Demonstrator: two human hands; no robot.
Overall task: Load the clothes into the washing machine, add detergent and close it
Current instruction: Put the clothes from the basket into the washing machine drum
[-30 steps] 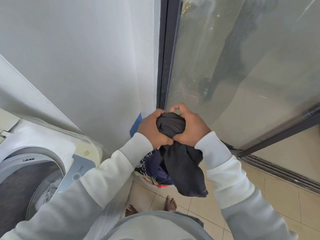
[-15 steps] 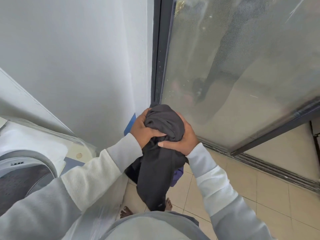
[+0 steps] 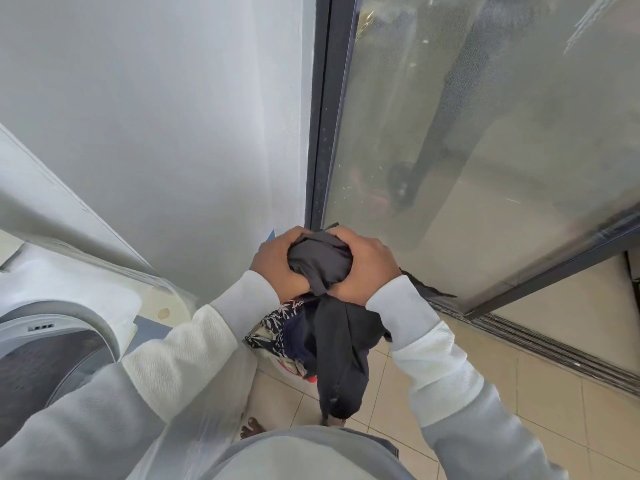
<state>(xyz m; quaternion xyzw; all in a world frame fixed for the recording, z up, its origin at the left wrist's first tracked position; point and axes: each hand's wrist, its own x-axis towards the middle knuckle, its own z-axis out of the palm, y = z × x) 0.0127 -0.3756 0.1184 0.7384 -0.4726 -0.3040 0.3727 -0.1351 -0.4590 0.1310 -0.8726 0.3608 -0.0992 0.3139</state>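
Note:
A dark grey garment [image 3: 320,261] is bunched between my two hands at chest height, its loose end hanging down to about knee level. My left hand [image 3: 278,263] grips the bundle from the left and my right hand [image 3: 367,265] grips it from the right. Below them lies a pile of clothes [image 3: 277,334] with a leaf-patterned piece and a navy one, in a container that is mostly hidden. The open top-loading washing machine [image 3: 62,317] stands at the lower left, its dark perforated drum [image 3: 38,372] visible under my left sleeve.
A white wall stands ahead and a dark-framed sliding glass door [image 3: 485,150] fills the right. Its floor track [image 3: 540,344] runs across beige tiles. A blue object [image 3: 272,234] peeks out behind my left hand. My bare feet [image 3: 251,427] are on the tiles below.
The bundle has been squeezed smaller between my hands and its tail hangs more to the right. The patterned clothes pile below shows again.

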